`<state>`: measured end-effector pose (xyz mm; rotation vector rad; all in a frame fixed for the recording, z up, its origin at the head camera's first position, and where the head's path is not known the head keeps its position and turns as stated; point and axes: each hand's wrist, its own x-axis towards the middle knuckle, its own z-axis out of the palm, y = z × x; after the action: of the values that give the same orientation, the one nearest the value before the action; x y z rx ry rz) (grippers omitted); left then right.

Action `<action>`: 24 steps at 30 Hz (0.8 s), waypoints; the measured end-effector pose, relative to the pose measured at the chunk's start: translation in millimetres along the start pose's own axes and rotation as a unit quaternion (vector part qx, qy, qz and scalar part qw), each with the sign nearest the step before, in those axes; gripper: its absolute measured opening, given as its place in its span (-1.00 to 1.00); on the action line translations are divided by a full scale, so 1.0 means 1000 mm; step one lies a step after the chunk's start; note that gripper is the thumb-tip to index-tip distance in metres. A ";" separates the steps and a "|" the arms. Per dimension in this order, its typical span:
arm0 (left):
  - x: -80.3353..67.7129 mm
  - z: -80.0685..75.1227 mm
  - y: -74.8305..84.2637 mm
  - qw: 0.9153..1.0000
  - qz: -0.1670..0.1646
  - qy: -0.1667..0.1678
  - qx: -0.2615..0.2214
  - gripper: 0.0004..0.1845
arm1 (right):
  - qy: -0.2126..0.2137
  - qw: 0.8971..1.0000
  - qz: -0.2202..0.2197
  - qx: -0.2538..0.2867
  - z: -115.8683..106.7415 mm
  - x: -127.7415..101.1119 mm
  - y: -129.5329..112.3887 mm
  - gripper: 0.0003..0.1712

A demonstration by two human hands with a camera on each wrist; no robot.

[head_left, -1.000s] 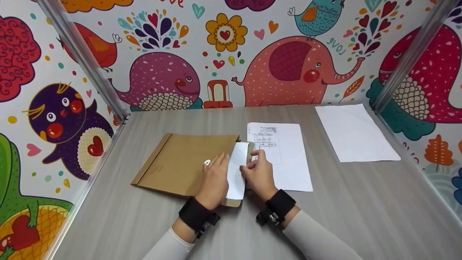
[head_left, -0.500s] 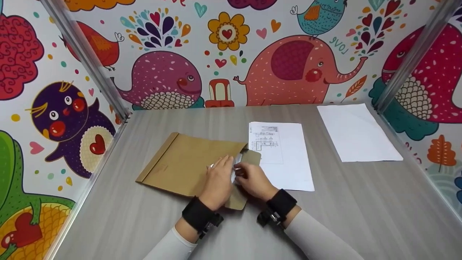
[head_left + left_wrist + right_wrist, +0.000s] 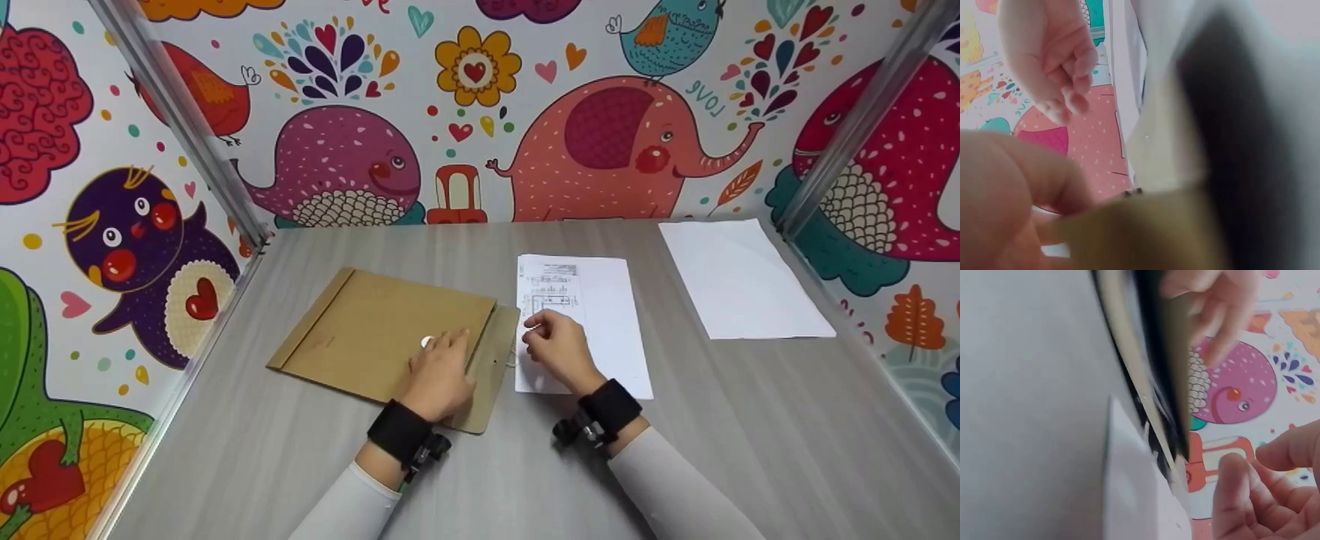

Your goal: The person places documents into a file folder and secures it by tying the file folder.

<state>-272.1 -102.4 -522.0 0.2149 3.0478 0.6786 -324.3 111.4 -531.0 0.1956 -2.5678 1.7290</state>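
A brown paper document envelope (image 3: 390, 307) lies on the table, its flap (image 3: 495, 367) folded out to the right and a thin white string (image 3: 513, 358) at the flap's edge. My left hand (image 3: 439, 379) lies over the front panel beside the mouth. In the right wrist view the left hand's thumb (image 3: 1179, 282) sits on the mouth side of that panel with its fingers outside, pinching it; the mouth gapes dark. Apart from the envelope, my right hand (image 3: 561, 349) hovers above a printed sheet with its fingers loosely bent and nothing seen between them.
White paper with a technical drawing (image 3: 611, 322) lies right of the envelope, partly under my right hand. Another white sheet (image 3: 746, 277) rests at the back right. Patterned walls and metal posts (image 3: 862, 120) bound the table (image 3: 360, 465).
My right hand has drawn back from the envelope's mouth to the right. The white paper that stuck out over the flap is no longer visible in the head view. The envelope has shifted slightly left.
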 end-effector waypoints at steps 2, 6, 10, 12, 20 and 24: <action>0.001 0.002 -0.002 1.000 0.003 -0.009 -0.004 -0.27 | 0.007 0.999 0.026 0.019 -0.009 0.004 0.001 -0.74; 0.002 0.004 -0.005 1.000 0.018 -0.009 0.001 -0.38 | 0.053 0.996 0.065 0.043 -0.035 0.015 0.002 -0.71; 0.002 0.005 -0.006 1.000 0.020 -0.016 0.004 -0.50 | 0.081 0.991 0.092 0.054 -0.063 0.022 0.006 -0.69; 0.003 0.005 -0.004 1.000 0.019 -0.020 0.006 -0.56 | 0.083 0.990 0.104 0.051 -0.077 0.024 0.011 -0.66; 0.011 0.003 0.018 1.000 0.019 -0.023 0.001 -0.52 | 0.126 0.981 0.113 -0.096 -0.129 0.025 0.038 -0.52; 0.019 0.009 0.042 0.999 0.037 -0.017 0.004 -0.52 | 0.182 0.959 0.110 -0.186 -0.159 0.021 0.058 -0.47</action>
<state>-285.3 -58.3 -511.5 0.3366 3.0243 0.6583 -358.2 277.9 -522.3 -0.3969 -2.6320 1.1530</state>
